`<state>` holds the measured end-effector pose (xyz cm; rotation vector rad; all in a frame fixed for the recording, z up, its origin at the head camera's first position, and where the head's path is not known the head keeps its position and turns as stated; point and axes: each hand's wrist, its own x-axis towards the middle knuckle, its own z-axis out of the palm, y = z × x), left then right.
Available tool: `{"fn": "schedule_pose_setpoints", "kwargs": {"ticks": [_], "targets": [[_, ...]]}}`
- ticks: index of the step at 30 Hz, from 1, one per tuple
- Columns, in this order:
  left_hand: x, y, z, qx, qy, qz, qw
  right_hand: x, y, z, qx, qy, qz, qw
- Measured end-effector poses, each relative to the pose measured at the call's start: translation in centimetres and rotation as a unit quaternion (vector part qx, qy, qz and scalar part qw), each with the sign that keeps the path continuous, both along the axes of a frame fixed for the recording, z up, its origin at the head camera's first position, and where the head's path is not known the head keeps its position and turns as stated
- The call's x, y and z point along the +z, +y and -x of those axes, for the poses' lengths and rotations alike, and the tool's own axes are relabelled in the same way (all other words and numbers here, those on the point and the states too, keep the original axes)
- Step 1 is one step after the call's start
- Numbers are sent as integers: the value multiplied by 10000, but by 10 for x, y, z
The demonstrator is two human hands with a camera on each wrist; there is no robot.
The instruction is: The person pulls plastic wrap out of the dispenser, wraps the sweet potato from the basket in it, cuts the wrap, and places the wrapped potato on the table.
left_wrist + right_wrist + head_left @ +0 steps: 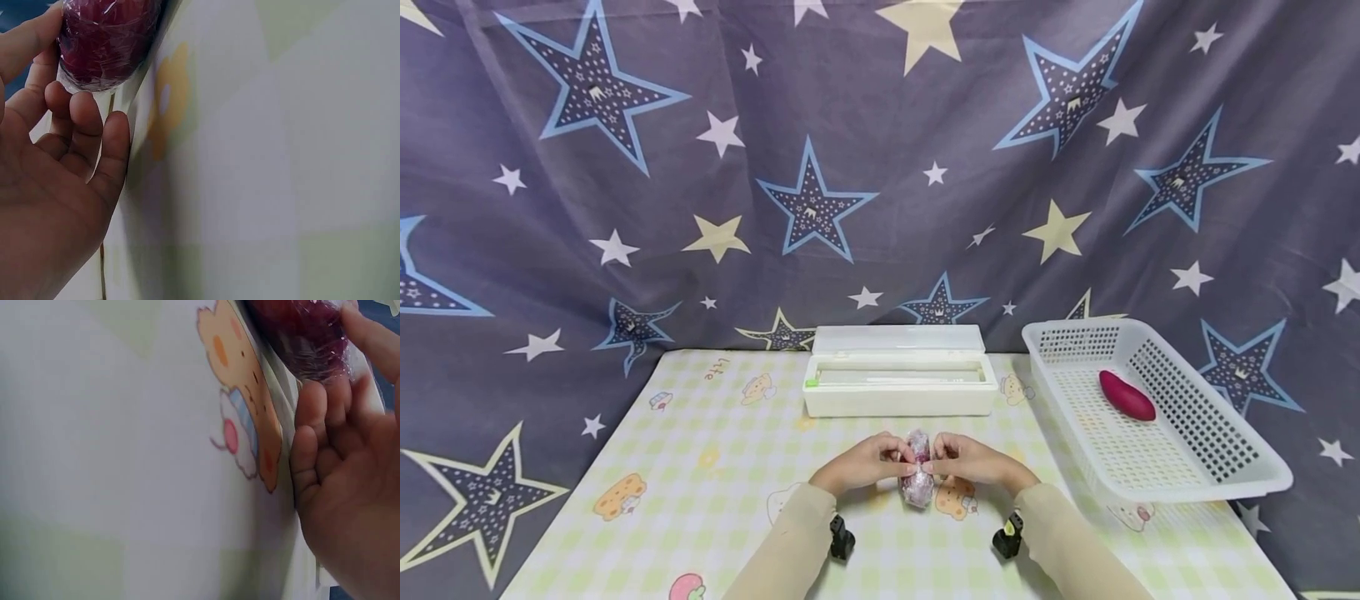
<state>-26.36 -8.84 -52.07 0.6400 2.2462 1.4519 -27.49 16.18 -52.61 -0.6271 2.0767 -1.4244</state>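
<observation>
Quantity one, film-wrapped sweet potato (917,493): elongated, rounded at the end, deep red beneath clear, wrinkled, glossy film; located between left hand (863,461) and right hand (979,462), over one checked worktop (722,533). Both hands: narrow, pinching the film-wrapped sweet potato from opposite sides. Beyond both hands: one white cling-film dispenser (898,404), lid raised. To the right of the right hand: one white perforated basket (1195,493), containing one unwrapped sweet potato (1127,397).
</observation>
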Motion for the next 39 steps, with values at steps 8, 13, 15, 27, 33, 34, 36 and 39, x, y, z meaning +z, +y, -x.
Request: {"fn": "schedule_pose_setpoints", "kwargs": {"ticks": [8, 13, 15, 27, 33, 34, 36, 39], "targets": [[-2, 0, 3, -111, 63, 112, 9999, -4, 0, -1, -474, 343, 25, 9983], [-2, -3, 3, -229, 30, 41, 9997, -7, 0, 0, -82, 390, 114, 9991], [-1, -4, 2, -221, 45, 56, 9997, -9, 0, 0, -78, 443, 76, 9990], [4, -11, 2, -57, 414, 54, 9991, -4, 5, -4, -171, 922, 3, 9956], [0, -17, 4, 582, 1217, 119, 9908, -4, 6, -6, -540, 1023, -255, 9930], [0, -19, 3, 588, 1234, 115, 9906, -4, 6, -6, -553, 1016, -271, 9929], [0, -22, 1, 503, 1198, 109, 9915, -4, 6, -7, -568, 1018, -306, 9927], [-1, -26, -1, 290, 1155, 190, 9927, -4, 6, -7, -594, 981, -320, 9929]]}}
